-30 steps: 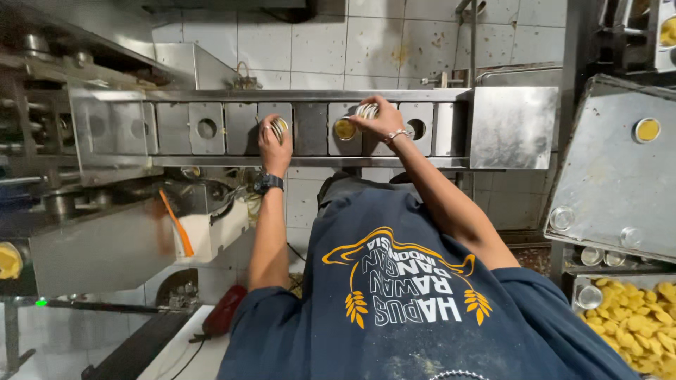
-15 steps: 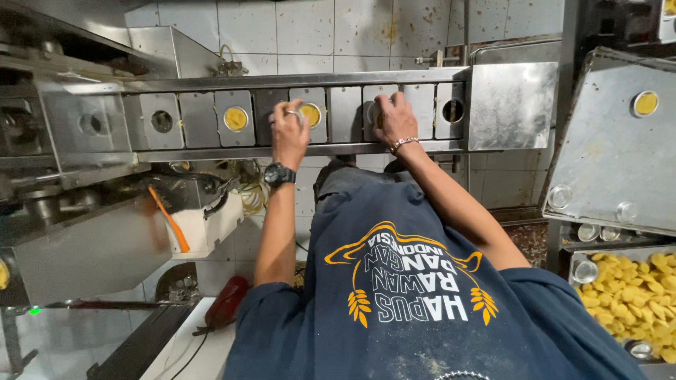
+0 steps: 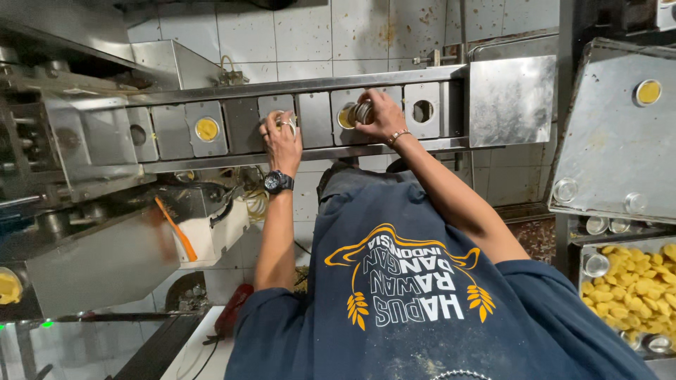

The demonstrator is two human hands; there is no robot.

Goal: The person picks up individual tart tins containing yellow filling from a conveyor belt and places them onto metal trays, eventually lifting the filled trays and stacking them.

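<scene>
Presently: left hand (image 3: 282, 137) grip closed on a small jar (image 3: 287, 124) at the steel rail (image 3: 232, 127). Right hand (image 3: 384, 116) grip holds another jar (image 3: 361, 112) at its slot.

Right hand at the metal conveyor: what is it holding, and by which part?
The right hand grips a small clear jar around its side, fingers wrapped over it, at a conveyor slot showing yellow filling.

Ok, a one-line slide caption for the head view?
Left hand and right hand each press a small cup into square slots on a steel conveyor.
</scene>
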